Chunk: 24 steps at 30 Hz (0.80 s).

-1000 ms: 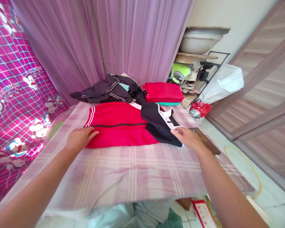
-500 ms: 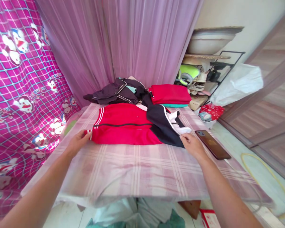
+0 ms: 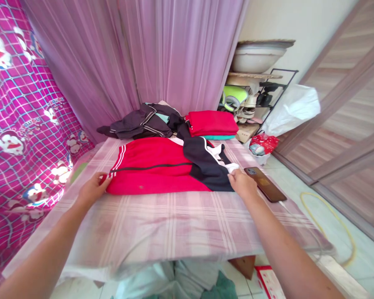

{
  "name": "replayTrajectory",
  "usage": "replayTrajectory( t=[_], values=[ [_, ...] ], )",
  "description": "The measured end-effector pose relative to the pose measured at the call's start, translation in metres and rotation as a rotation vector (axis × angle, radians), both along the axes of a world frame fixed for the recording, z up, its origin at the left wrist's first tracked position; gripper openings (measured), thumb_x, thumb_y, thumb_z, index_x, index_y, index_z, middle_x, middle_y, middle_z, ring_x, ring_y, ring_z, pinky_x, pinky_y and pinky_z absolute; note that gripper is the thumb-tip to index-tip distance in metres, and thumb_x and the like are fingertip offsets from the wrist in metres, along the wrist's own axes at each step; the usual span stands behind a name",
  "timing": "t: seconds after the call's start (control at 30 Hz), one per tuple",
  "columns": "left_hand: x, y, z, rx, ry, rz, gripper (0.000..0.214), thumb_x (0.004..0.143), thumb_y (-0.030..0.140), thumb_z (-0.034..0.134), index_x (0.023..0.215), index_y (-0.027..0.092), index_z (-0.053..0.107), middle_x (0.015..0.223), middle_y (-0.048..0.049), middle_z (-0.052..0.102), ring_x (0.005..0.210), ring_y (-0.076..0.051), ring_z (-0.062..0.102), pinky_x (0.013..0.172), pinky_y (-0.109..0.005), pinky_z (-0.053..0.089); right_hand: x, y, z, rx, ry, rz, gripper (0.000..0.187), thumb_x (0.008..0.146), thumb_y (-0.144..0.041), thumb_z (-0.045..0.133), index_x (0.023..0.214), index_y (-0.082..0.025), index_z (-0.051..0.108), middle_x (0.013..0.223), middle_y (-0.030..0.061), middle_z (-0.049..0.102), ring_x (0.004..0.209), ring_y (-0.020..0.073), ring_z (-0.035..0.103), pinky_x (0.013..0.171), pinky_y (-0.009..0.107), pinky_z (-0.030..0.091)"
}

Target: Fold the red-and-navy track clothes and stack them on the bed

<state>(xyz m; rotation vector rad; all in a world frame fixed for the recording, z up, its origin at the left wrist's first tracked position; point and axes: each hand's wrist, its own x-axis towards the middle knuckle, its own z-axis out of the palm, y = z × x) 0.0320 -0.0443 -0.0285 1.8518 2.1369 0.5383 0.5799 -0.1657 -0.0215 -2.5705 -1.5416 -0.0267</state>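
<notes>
Pink plaid-covered counter [image 3: 174, 226], sheer mauve curtain [image 3: 180, 54] along its far side; across the middle lies a red-and-navy fabric garment [image 3: 152, 180] — left hand [image 3: 92, 190] pinching its white-striped left end, right hand [image 3: 244, 185] grasping its navy right end.

- The jacket [image 3: 156, 178] is red, with black upper part and white trim.
- It lies spread on the table [image 3: 174, 232], its long side parallel to the near edge.
- The white-striped hem points to the left edge.
</notes>
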Motion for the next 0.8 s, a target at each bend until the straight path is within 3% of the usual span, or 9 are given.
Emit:
replayTrajectory(
  t=[0.1, 0.2, 0.3, 0.4, 0.53, 0.67, 0.73, 0.8],
  values=[
    [0.004, 0.001, 0.000, 0.049, 0.114, -0.047, 0.061, 0.084, 0.053, 0.049, 0.133, 0.018, 0.054, 0.101, -0.0114, 0.071, 0.089, -0.026, 0.068, 0.078, -0.037, 0.051, -0.007, 0.000, 0.012, 0.044, -0.083, 0.007, 0.032, 0.093, -0.032, 0.050, 0.116, -0.020, 0.068, 0.108, 0.0147, 0.073, 0.097, 0.0281, 0.069, 0.078, 0.036, 0.050],
    [0.010, -0.002, 0.002, 0.112, 0.196, -0.149, 0.054, 0.087, 0.049, 0.040, 0.127, 0.021, 0.061, 0.108, -0.0135, 0.070, 0.098, -0.029, 0.067, 0.085, -0.041, 0.051, -0.018, 0.015, 0.032, 0.173, -0.109, 0.079, 0.031, 0.092, -0.026, 0.049, 0.116, -0.022, 0.068, 0.112, 0.0111, 0.073, 0.098, 0.0254, 0.068, 0.080, 0.033, 0.049],
    [0.014, -0.008, -0.003, 0.139, 0.148, -0.156, 0.055, 0.088, 0.053, 0.033, 0.114, 0.020, 0.068, 0.114, -0.0139, 0.071, 0.107, -0.030, 0.065, 0.093, -0.041, 0.050, -0.040, 0.048, 0.052, 0.235, -0.048, 0.220, 0.030, 0.095, -0.031, 0.048, 0.115, -0.024, 0.069, 0.110, 0.0078, 0.074, 0.101, 0.0245, 0.068, 0.083, 0.032, 0.049],
    [0.015, -0.011, -0.012, 0.197, 0.078, -0.125, 0.055, 0.087, 0.056, 0.032, 0.106, 0.020, 0.070, 0.112, -0.0123, 0.072, 0.108, -0.029, 0.065, 0.096, -0.040, 0.050, -0.071, 0.092, 0.061, 0.205, 0.007, 0.373, 0.034, 0.096, -0.039, 0.050, 0.123, -0.025, 0.065, 0.118, 0.0069, 0.071, 0.106, 0.0241, 0.066, 0.089, 0.033, 0.048],
    [0.013, -0.012, -0.018, 0.233, 0.009, -0.138, 0.049, 0.084, 0.056, 0.038, 0.098, 0.023, 0.071, 0.107, -0.0094, 0.074, 0.105, -0.028, 0.066, 0.097, -0.038, 0.050, -0.106, 0.151, 0.056, 0.082, 0.028, 0.331, 0.064, 0.091, -0.060, 0.052, 0.136, -0.014, 0.054, 0.127, 0.0192, 0.064, 0.110, 0.0318, 0.065, 0.090, 0.039, 0.049],
    [0.012, -0.012, -0.018, 0.243, -0.045, -0.125, 0.045, 0.083, 0.057, 0.042, 0.096, 0.024, 0.071, 0.106, -0.0078, 0.075, 0.104, -0.028, 0.067, 0.096, -0.038, 0.051, -0.113, 0.193, 0.042, -0.040, 0.073, 0.229, 0.092, 0.087, -0.063, 0.058, 0.151, -0.003, 0.031, 0.125, 0.0265, 0.064, 0.115, 0.0349, 0.063, 0.094, 0.043, 0.048],
    [0.012, -0.013, -0.018, 0.242, -0.051, -0.121, 0.045, 0.083, 0.056, 0.042, 0.097, 0.024, 0.071, 0.106, -0.0078, 0.075, 0.103, -0.027, 0.067, 0.095, -0.037, 0.051, -0.107, 0.205, 0.034, -0.080, 0.082, 0.209, 0.091, 0.087, -0.057, 0.062, 0.154, -0.006, 0.027, 0.126, 0.0248, 0.065, 0.116, 0.0336, 0.063, 0.094, 0.042, 0.048],
    [0.014, -0.015, -0.018, 0.237, -0.056, -0.119, 0.046, 0.083, 0.056, 0.042, 0.098, 0.023, 0.071, 0.105, -0.0084, 0.075, 0.103, -0.028, 0.067, 0.095, -0.038, 0.051, -0.098, 0.210, 0.028, -0.083, 0.080, 0.226, 0.069, 0.091, -0.048, 0.059, 0.148, -0.013, 0.042, 0.125, 0.0200, 0.068, 0.114, 0.0314, 0.064, 0.094, 0.041, 0.048]
  ],
)
